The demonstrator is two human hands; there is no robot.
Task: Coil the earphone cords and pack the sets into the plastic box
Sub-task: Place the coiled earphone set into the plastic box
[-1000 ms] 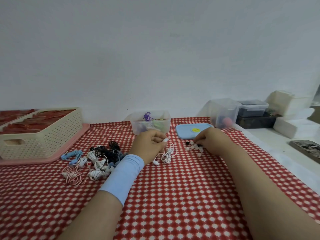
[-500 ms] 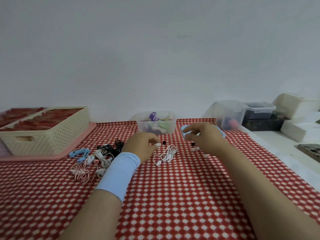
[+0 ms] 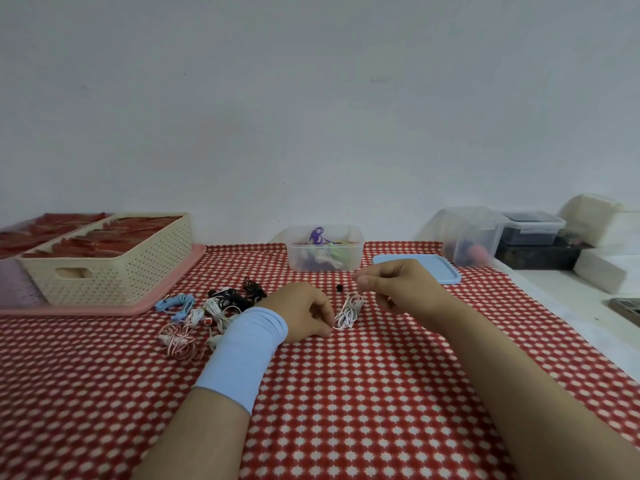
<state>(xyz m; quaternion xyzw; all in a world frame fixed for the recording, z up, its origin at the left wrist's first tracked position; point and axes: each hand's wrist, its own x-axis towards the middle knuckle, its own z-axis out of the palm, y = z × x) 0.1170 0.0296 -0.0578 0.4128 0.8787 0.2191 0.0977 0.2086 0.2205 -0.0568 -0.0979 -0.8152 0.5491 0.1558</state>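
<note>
White earphone set (image 3: 349,310) lies just before the plastic box (image 3: 325,261), our left hand (image 3: 304,315) pinching its cord end, right hand (image 3: 405,289) fingers (image 3: 363,281) curled, on what we cannot tell; we judge coiling unfinished, next needs tight wrapping.

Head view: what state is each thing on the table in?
Clear plastic box: lid off, coloured sets inside.
Flat blue lid: lying on cloth beside it.
White earphone cord: bundled, on cloth.
Left hand: pinches the cord's lower end.
Right hand: fingers curled above the cord; grip unclear.
Mixed earphone pile: unpacked.
</note>
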